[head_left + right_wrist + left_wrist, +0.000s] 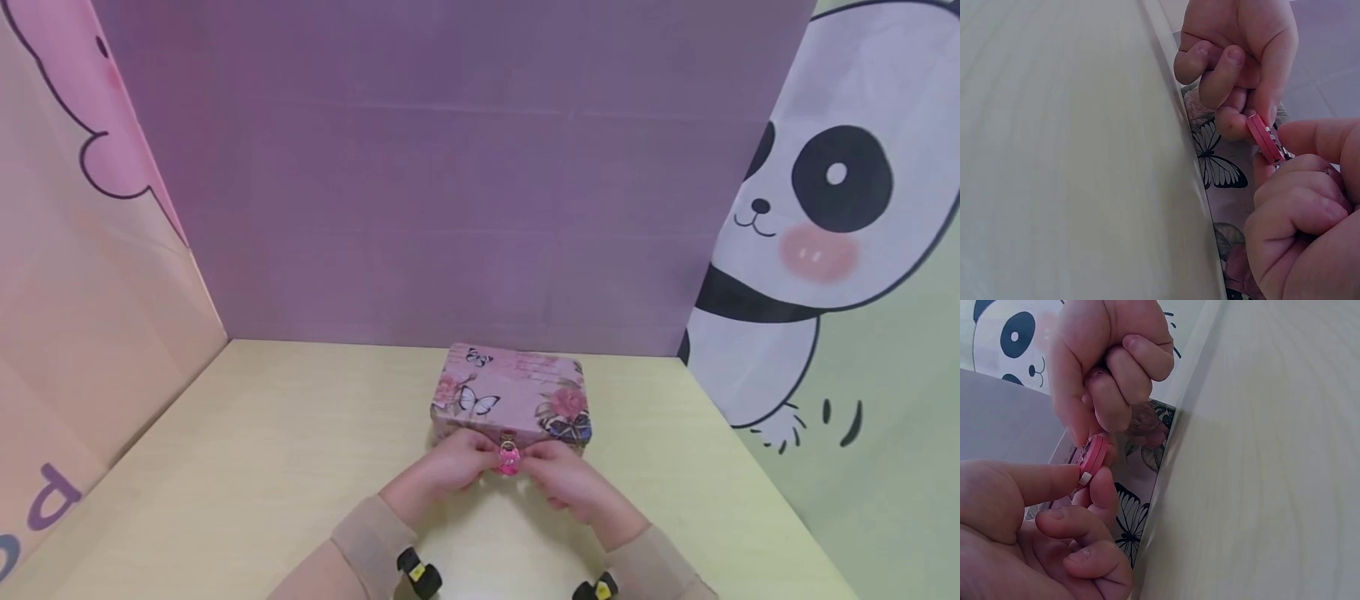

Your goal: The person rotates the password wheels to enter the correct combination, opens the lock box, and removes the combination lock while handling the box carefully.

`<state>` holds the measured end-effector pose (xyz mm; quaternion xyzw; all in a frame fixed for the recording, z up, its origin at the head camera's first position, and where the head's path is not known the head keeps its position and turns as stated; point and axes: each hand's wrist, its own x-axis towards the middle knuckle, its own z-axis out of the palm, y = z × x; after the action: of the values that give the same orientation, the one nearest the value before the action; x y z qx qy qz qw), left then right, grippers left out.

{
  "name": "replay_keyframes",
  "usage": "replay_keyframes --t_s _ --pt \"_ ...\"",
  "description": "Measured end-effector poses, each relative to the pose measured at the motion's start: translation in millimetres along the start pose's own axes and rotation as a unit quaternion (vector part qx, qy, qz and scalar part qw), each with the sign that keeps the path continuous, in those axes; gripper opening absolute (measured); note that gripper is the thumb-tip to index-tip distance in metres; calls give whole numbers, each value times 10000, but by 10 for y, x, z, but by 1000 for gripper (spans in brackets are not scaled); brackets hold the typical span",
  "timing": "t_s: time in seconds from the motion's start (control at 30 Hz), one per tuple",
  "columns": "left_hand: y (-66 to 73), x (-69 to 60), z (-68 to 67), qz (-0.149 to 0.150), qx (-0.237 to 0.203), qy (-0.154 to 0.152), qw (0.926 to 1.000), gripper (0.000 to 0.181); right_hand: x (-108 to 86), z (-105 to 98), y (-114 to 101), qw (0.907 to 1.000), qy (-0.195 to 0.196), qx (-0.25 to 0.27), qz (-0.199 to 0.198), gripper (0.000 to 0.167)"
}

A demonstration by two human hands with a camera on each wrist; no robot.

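A pink box (pixel 517 392) with butterflies and roses lies with its lid down on the table. At the middle of its front, below a small metal clasp (pixel 507 437), is a pink padlock (pixel 509 460). My left hand (pixel 453 460) pinches the padlock from the left between thumb and index finger, its other fingers loosely curled. From the right, my right hand (pixel 566 477) pinches it too, the remaining fingers folded in. Both wrist views show the red-pink padlock (pixel 1094 455) (pixel 1265 139) between the fingertips, edge on, with a small white part on its edge in the left wrist view.
The pale wooden table (pixel 300 433) meets a purple back panel (pixel 450 183). A side panel with a panda (pixel 832 250) stands at the right, and a pinkish panel (pixel 90 292) at the left.
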<state>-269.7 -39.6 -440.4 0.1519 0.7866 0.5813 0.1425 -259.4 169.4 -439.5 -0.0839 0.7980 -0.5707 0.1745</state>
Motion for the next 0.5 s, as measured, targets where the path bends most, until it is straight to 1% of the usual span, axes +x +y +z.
replay_keyframes --t_s 0.2,0.5 --pt "-18 13 -8 13 10 -39 10000 13 4 34 11 9999 -82 90 18 24" --pt "-16 10 -8 51 66 -77 9999 13 3 59 -1 9999 -5 95 96 23"
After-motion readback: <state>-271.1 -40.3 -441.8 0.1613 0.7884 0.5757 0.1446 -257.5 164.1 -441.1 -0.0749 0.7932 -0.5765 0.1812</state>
